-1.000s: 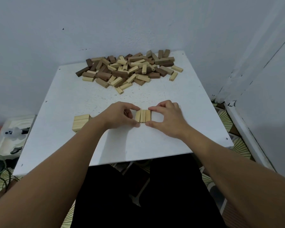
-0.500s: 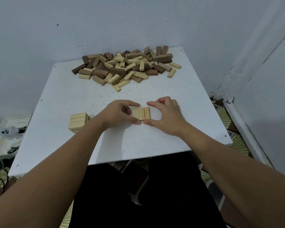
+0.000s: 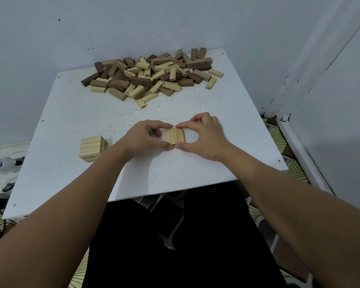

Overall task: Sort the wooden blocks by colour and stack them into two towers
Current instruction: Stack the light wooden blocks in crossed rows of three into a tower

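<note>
Three light wooden blocks (image 3: 174,135) lie side by side as one row in the middle of the white table (image 3: 75,121). My left hand (image 3: 145,139) pinches the row from the left, forefinger at the far ends and thumb at the near ends. My right hand (image 3: 204,138) pinches it the same way from the right. The fingertips of both hands nearly meet at front and back. A short stack of light blocks (image 3: 91,148) stands at the left. A mixed pile of light and dark blocks (image 3: 152,76) lies at the table's far edge.
Walls close the table in behind and on the right. A white tray with small items (image 3: 2,169) and cables sit on the floor at the left. My dark-clothed legs are under the near table edge.
Both hands have closed in on the row, so their forefingers and thumbs now nearly touch. The three blocks stay in place; the view has shifted slightly.
</note>
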Available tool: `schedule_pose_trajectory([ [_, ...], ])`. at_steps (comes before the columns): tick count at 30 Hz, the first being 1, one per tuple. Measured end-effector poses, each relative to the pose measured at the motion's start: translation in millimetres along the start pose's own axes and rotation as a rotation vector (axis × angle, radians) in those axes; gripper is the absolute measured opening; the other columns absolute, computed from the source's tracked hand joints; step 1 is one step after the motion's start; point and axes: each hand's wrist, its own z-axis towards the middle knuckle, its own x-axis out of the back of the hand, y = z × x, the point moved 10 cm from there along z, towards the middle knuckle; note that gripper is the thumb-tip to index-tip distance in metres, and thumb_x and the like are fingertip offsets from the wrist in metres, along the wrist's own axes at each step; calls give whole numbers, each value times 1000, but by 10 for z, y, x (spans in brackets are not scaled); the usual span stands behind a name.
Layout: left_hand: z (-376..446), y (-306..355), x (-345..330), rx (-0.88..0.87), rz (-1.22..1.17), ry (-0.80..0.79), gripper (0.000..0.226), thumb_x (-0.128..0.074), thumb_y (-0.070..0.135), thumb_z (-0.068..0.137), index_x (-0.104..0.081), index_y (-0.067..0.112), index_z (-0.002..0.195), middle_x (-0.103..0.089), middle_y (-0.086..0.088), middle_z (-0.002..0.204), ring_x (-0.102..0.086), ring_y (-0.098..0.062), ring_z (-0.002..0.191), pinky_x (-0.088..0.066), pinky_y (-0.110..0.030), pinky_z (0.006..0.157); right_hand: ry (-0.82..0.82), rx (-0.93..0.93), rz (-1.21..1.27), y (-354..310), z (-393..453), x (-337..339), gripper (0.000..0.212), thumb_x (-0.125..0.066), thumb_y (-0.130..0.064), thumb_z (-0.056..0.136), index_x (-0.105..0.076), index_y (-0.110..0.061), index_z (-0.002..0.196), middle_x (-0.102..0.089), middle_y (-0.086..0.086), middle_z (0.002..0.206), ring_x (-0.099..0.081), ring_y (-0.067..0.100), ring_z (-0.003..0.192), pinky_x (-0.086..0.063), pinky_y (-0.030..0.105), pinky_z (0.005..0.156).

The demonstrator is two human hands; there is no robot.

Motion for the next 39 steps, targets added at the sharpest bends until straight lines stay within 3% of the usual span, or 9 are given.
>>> schedule_pose_trajectory([
  [10,6,-1,3,-24,32,17,53,-93,35,73,-73,38,121,-58,5,100,-52,-11,84,-41,-29,73,-37,-21,4,-9,33,-11,56,-74,-65,79,-57,-55,132,-32,-9,122,-24,12,114,-24,30,105],
  [17,-73,209,213,-91,155,24,52,-94,44,70,-71,45,117,-57,6,102,-49,-12,83,-42,-31,72,5,-35,120,-180,33,75,54,-83,-56,75,-62,-53,125,-36,-10,125,-30,16,122,-27,34,107],
  [19,-152,309,415,-120,251,53,51,-91,46,73,-69,47,119,-56,9,102,-50,-13,88,-48,-39,82,38,-2,184,-354,59,110,53,-85,-52,76,-63,-51,124,-37,-9,125,-32,16,123,-31,35,109],
  [23,-392,342,931,-144,307,123,51,-91,49,73,-67,53,118,-55,16,102,-52,-8,95,-45,-53,99,112,110,250,-862,185,105,52,-86,-52,74,-66,-46,121,-39,-9,124,-35,17,121,-36,43,111],
  [26,-586,140,1288,-117,310,131,49,-90,51,73,-67,55,116,-55,16,106,-53,-8,99,-48,-45,97,111,172,311,-1242,274,-41,51,-87,-53,72,-67,-45,119,-40,-9,124,-36,18,123,-36,45,112],
  [30,-783,-274,1610,-44,243,119,51,-90,41,75,-67,51,121,-56,13,112,-52,-9,103,-44,-25,81,25,190,351,-1639,362,-380,49,-87,-51,73,-67,-46,118,-39,-9,125,-34,16,125,-35,46,113],
  [39,-875,-988,1671,44,180,42,52,-90,42,76,-68,48,123,-55,13,117,-50,-9,107,-42,-28,82,-165,110,310,-1818,426,-974,51,-88,-53,72,-66,-50,118,-35,-10,128,-28,13,129,-31,29,104],
])
